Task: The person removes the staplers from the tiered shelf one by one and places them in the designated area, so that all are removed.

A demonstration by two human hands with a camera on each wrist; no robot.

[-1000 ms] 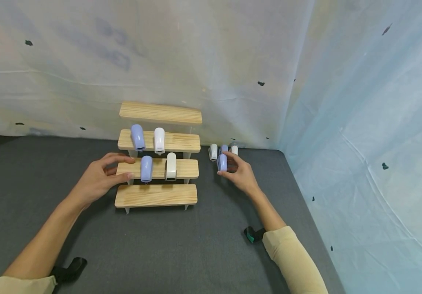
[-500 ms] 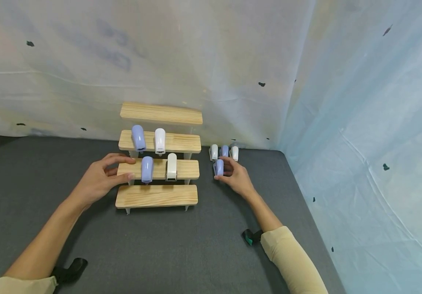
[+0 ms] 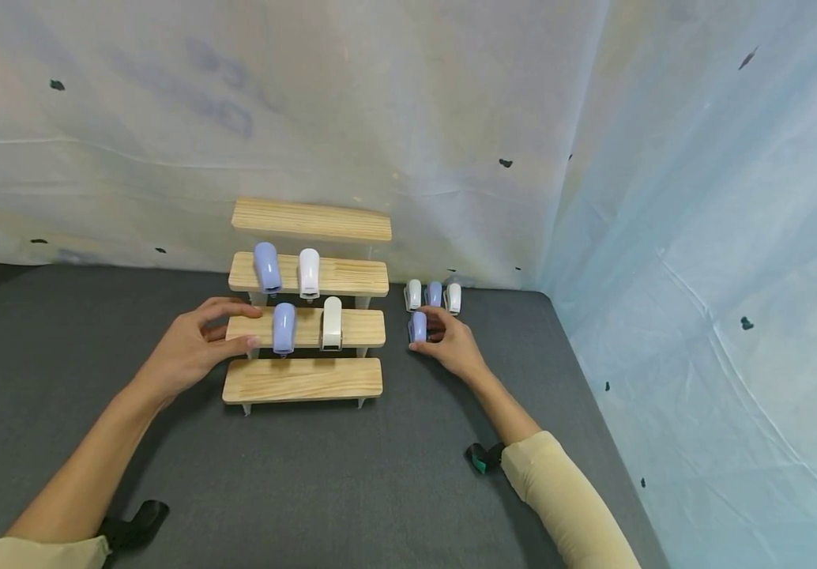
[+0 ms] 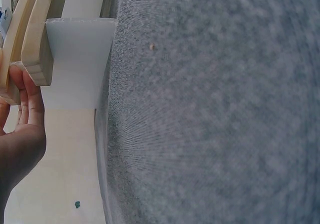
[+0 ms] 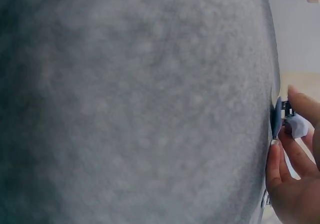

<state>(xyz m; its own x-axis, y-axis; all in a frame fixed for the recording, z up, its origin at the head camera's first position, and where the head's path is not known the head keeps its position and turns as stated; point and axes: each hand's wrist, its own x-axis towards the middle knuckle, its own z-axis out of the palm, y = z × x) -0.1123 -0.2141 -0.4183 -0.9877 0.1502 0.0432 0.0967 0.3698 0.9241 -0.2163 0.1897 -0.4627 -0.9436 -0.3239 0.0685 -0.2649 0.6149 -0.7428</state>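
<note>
A lavender stapler point(image 3: 418, 327), smooth and rounded on top, with metal parts seen at the right wrist, is pinched between thumb and fingers of the right hand point(image 3: 454, 345), right of the wooden rack point(image 3: 302, 379). Whether the grey cloth point(image 3: 309, 474) is touched by it cannot be told. Since one second ago it has been shifted leftward and nearer the person, and the rightmost white stapler point(image 3: 453, 299) behind has been more fully uncovered. The rack's second-lowest step is gripped at its left end by the left hand point(image 3: 195, 344).
</note>
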